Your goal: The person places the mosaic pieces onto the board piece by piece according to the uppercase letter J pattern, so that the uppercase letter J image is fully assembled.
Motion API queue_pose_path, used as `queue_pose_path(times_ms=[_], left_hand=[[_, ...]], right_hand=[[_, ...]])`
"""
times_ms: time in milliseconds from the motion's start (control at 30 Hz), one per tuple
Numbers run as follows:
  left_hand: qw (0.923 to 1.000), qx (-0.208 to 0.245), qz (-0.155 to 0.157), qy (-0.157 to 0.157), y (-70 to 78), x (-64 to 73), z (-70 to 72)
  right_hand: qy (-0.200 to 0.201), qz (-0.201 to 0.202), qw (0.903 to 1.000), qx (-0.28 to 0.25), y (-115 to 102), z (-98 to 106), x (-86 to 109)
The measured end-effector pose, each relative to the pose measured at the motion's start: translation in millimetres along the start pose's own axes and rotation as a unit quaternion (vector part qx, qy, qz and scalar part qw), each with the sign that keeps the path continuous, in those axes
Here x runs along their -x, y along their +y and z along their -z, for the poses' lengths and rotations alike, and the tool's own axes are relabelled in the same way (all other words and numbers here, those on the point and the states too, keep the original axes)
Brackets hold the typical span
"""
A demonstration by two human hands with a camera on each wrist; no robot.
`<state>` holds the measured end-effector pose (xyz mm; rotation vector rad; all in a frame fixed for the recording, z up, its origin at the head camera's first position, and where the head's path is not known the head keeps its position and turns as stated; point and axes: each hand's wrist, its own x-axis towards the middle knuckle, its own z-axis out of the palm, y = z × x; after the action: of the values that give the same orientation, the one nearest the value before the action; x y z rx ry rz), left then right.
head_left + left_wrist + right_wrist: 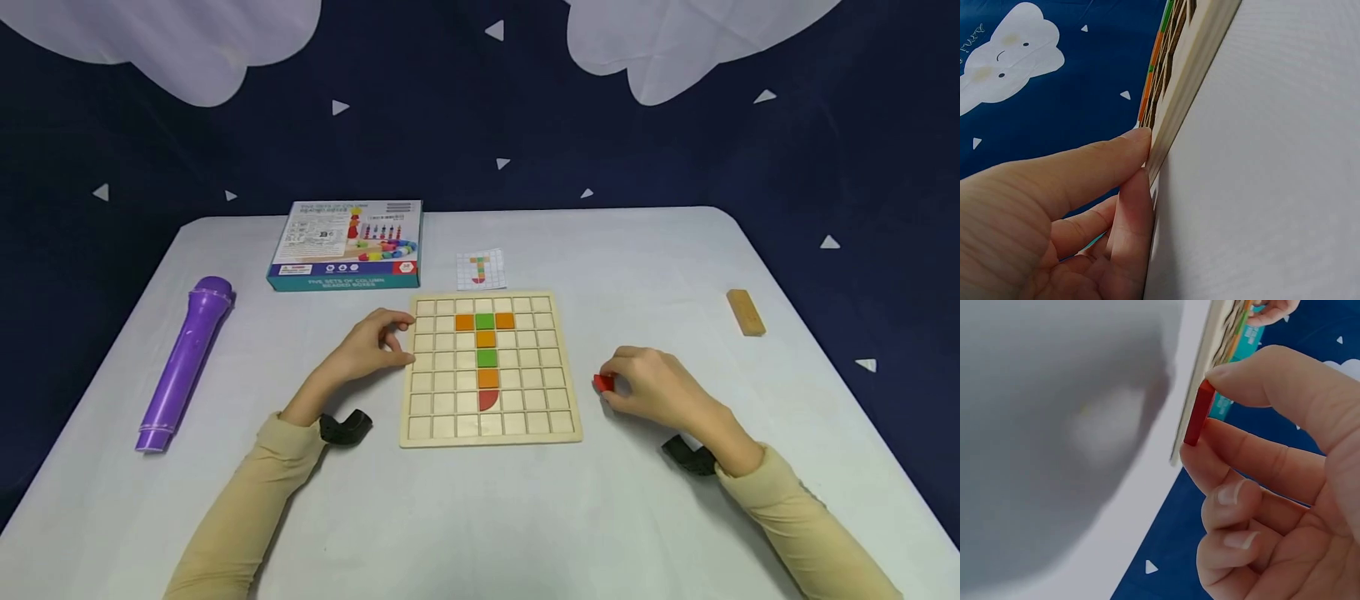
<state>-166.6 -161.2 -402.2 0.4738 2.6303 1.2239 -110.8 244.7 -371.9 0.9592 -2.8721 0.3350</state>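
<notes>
Between the thumb and forefinger of my right hand (651,385) a small red tile (1200,412) is pinched, seen edge-on in the right wrist view. That hand is just off the right side of a wooden grid board (442,429). At the board's left edge, my left hand (367,343) touches the rim with thumb and fingertips spread apart. Orange tiles (465,322), green tiles (487,358) and a rounded red piece (488,400) sit in the board's cells, forming a row with a column below it. Behind the board lies a pattern card (481,269) printed with a coloured shape.
A teal-edged game box (345,246) lies at the back left. Farther left is a purple tube (186,364), and a small wooden block (746,312) lies near the table's right edge. A dark blue cloth (420,150) hangs behind the white table (637,258).
</notes>
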Motion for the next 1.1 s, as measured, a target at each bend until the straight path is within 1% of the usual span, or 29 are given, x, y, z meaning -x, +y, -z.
queue_pose_path(times_ms=[167,367,467,667,767,833,1000,1100], left_hand=[[1.0,0.004,-0.006,0.0,-0.2,-0.4,-0.3],[1.0,0.0,-0.006,-0.002,-0.6,-0.2,-1.8],[1.0,-0.001,-0.006,-0.002,-0.1,0.0,-1.6],[1.0,-0.002,-0.008,0.003,-0.7,2.1,-1.0],[0.9999,-0.004,-0.011,0.004,-1.7,3.4,-0.3],[0.9999,-0.003,-0.008,0.006,-2.1,3.6,-0.4],[1.0,0.0,0.001,0.004,-1.8,2.8,-1.1],[1.0,-0.001,-0.002,0.004,-1.8,1.3,-1.1]], right_hand=[[0.035,0.017,0.9992,0.005,-3.3,1.1,-4.5],[0.074,0.049,0.996,-0.01,-11.5,0.7,-12.4],[0.085,0.058,0.9946,-0.016,-18.4,1.9,-19.1],[0.073,0.079,0.9937,-0.029,-35.3,-0.7,-34.6],[0.069,0.091,0.993,-0.028,-43.5,-3.1,-42.3],[0.07,0.098,0.9924,-0.026,-48.8,-3.8,-47.2],[0.061,0.107,0.9922,-0.02,-59.5,-6.8,-57.4],[0.053,0.107,0.9927,-0.015,-65.7,-7.5,-63.0]])
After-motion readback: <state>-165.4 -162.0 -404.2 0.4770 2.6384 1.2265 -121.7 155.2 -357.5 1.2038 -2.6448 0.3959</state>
